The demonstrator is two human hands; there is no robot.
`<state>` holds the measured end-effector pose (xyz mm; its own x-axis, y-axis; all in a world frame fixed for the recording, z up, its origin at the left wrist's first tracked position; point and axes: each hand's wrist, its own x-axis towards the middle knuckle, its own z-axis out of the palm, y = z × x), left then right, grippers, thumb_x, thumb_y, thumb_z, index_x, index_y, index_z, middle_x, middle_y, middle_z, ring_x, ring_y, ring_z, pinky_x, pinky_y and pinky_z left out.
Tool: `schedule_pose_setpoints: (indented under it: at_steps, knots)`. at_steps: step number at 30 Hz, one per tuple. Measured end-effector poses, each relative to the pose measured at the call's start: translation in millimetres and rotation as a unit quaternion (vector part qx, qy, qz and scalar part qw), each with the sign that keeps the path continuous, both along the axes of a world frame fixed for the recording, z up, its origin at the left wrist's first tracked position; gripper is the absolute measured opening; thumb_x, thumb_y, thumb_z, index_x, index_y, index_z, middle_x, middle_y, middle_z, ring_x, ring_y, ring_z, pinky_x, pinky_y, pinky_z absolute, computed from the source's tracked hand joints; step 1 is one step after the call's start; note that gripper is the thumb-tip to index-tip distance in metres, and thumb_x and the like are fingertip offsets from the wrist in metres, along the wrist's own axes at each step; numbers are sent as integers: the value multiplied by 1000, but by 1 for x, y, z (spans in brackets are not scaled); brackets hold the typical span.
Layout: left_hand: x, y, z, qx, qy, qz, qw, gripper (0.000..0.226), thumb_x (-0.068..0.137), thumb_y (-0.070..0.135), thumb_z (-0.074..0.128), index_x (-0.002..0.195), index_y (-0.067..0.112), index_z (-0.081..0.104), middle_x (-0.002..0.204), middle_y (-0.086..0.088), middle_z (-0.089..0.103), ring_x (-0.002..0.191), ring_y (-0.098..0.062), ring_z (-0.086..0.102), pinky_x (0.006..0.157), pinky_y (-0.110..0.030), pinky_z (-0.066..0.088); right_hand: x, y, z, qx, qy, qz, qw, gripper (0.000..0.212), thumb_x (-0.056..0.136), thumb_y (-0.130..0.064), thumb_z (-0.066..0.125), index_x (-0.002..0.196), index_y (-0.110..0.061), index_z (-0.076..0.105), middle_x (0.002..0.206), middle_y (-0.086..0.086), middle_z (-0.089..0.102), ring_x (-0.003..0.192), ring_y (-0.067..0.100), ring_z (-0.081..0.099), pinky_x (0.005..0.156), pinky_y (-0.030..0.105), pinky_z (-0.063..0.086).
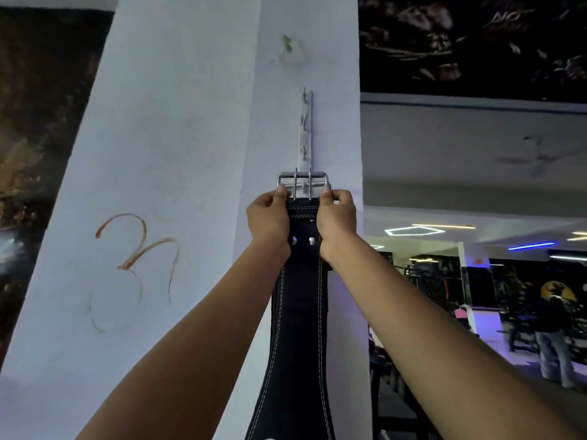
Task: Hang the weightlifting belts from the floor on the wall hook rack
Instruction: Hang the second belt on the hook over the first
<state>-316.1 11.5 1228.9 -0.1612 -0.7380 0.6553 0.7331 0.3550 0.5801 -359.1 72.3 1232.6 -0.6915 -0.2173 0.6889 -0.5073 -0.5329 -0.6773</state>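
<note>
A black weightlifting belt (300, 312) with white stitching hangs straight down against a white pillar. Its steel two-prong buckle (303, 182) is at the top, held up against the lowest end of a metal hook rack (307, 128) fixed vertically on the pillar. My left hand (270, 217) grips the belt's left edge just under the buckle. My right hand (336, 219) grips the right edge at the same height. Whether the buckle sits over a hook is hidden behind it.
The white pillar (178, 154) carries a red scribble at the left. Dark murals (476, 42) cover the walls on both sides. To the right the gym floor opens out, with a person (552, 338) standing near machines under blue lights.
</note>
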Motion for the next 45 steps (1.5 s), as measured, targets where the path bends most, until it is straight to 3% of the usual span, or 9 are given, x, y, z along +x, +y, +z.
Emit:
schedule_pose_setpoints:
  at_steps: [6, 10, 14, 17, 20, 25, 31, 36, 45]
  knots:
    - [-25, -25, 55, -17, 13, 42, 999, 24, 90, 33, 56, 74, 17, 65, 78, -7, 62, 74, -27, 57, 56, -29, 40, -23, -27, 53, -49, 21, 11, 999, 18, 96, -29, 44, 86, -15, 47, 69, -5, 46, 80, 21, 47, 65, 28, 41]
    - [-37, -32, 84, -32, 15, 73, 997, 22, 91, 29, 55, 81, 13, 66, 69, -4, 57, 72, -28, 53, 48, -28, 43, -37, -37, 81, -68, 37, -26, 997, 29, 96, -25, 46, 68, -17, 42, 65, -5, 43, 62, 14, 42, 48, 23, 33]
    - [-49, -36, 104, -50, 22, 90, 994, 33, 91, 23, 55, 60, 14, 57, 59, 1, 49, 68, -26, 50, 58, -35, 48, -51, -45, 101, -82, 43, -50, 994, 22, 95, -24, 48, 76, -13, 45, 65, -4, 43, 55, 9, 38, 45, 22, 30]
    - [-57, -44, 113, -53, 7, 97, 994, 22, 92, 21, 55, 83, 7, 69, 60, 1, 48, 57, -19, 48, 49, -34, 50, -61, -54, 110, -78, 37, -62, 994, 29, 94, -24, 50, 67, -16, 41, 65, -4, 43, 56, 11, 40, 47, 24, 31]
    - [-64, -61, 121, -65, 0, 120, 991, 29, 91, 21, 55, 66, 10, 62, 61, -1, 50, 68, -26, 51, 70, -38, 56, -70, -65, 114, -81, 46, -74, 993, 26, 93, -23, 53, 69, -15, 45, 63, -4, 44, 65, 18, 44, 48, 24, 32]
    - [-67, -81, 127, -73, -28, 139, 987, 43, 89, 19, 55, 49, 13, 42, 54, -3, 44, 51, -21, 43, 58, -27, 46, -77, -78, 119, -67, 57, -115, 989, 18, 90, -22, 55, 74, -13, 54, 59, -4, 46, 63, 19, 47, 56, 24, 36]
    - [-71, -87, 130, -51, -31, 121, 991, 24, 82, 21, 58, 95, 0, 57, 110, -21, 65, 99, -38, 64, 82, -47, 57, -80, -79, 127, -48, 33, -134, 989, 43, 87, -17, 57, 52, -15, 31, 55, 0, 37, 49, 17, 35, 45, 25, 27]
    - [-73, -84, 120, -113, -36, 201, 972, 25, 90, 15, 48, 104, -4, 58, 117, -24, 62, 49, -15, 43, 31, -14, 35, -83, -81, 120, -46, 31, -141, 988, 39, 86, -16, 58, 53, -13, 37, 57, -1, 43, 59, 22, 45, 58, 26, 36]
    - [-68, -86, 113, -138, -65, 226, 962, 44, 91, 21, 49, 56, 12, 25, 56, -1, 28, 43, -15, 28, 25, -17, 25, -72, -77, 111, -56, 19, -141, 988, 32, 88, -20, 61, 63, -7, 46, 82, 7, 52, 78, 27, 49, 69, 29, 41]
